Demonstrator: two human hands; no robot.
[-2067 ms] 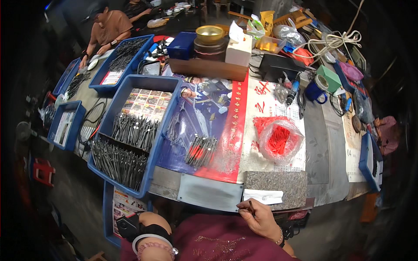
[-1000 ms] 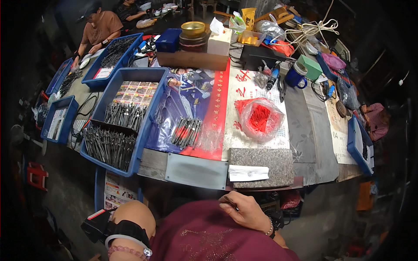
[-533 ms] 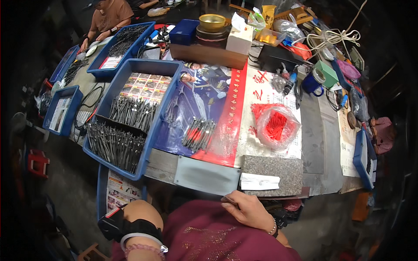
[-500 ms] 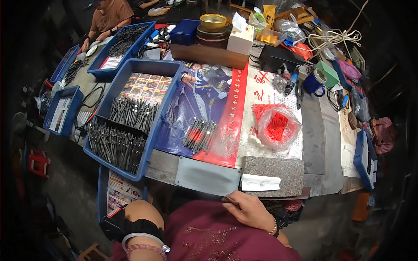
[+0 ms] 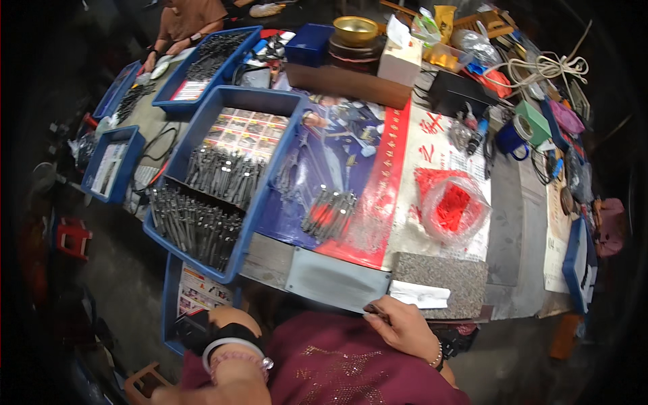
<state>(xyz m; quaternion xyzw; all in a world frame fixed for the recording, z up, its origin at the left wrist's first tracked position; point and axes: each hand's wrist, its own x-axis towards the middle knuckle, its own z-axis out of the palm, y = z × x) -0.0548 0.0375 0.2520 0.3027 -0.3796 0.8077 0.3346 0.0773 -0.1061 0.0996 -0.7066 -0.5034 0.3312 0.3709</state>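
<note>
My right hand (image 5: 403,329) is at the table's front edge, below the granite slab (image 5: 466,273). Its thumb and fingers close on a small dark object (image 5: 373,310), mostly covered by them. My left hand (image 5: 233,318) hangs low beside the table edge, over a lower blue tray (image 5: 170,297); its fingers are out of sight. A folded white paper (image 5: 420,295) lies on the slab. Left of it is a grey metal plate (image 5: 331,280). Slim dark metal pieces (image 5: 196,226) fill much of a large blue tray (image 5: 270,223). A small pile of similar pieces (image 5: 329,214), some with red showing, lies on the poster.
A clear bag of red pieces (image 5: 453,208) sits right of the poster. Behind are a gold bowl (image 5: 356,29), a tissue box (image 5: 399,62), a blue mug (image 5: 513,135) and coiled white cord (image 5: 540,67). Another person (image 5: 192,20) works at far left.
The view has shifted, so the table appears further right and slightly lower. My right hand keeps its hold on the small dark object. My left forearm appears further across the lower edge.
</note>
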